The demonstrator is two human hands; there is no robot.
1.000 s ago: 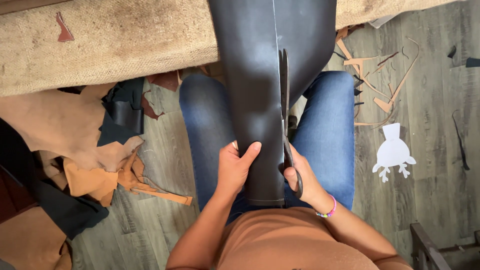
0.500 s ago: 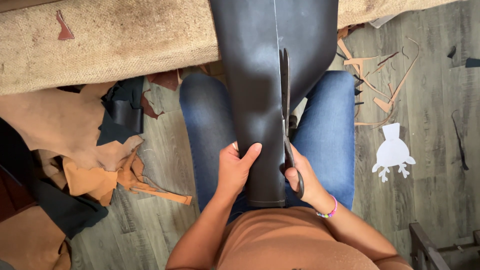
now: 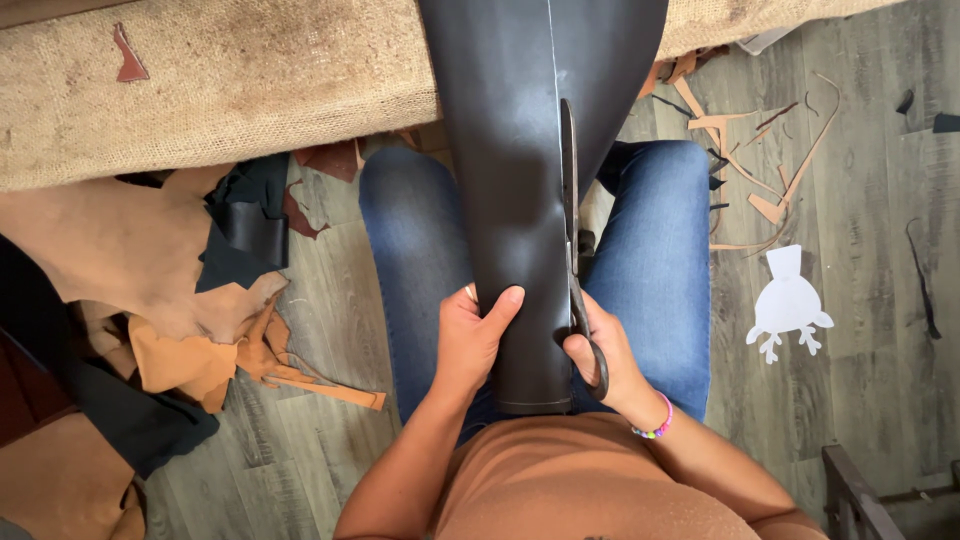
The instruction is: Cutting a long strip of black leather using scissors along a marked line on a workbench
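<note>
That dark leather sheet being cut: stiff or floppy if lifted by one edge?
Probably floppy but with body: the dark leather sheet drapes off the burlap-covered table onto the lap in one smooth curve, without creasing. The left hand pinches its edge while the right hand works the scissors, suggesting it sags unsupported. Its sheen hints at a slick surface.

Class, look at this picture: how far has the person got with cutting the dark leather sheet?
Done: a straight slit runs down the dark leather sheet from the table edge toward the lap. In hand: the right hand works the scissors in that slit, and the left hand grips the sheet's edge. Left: the short stretch between the scissors and the sheet's near edge looks uncut.
</note>
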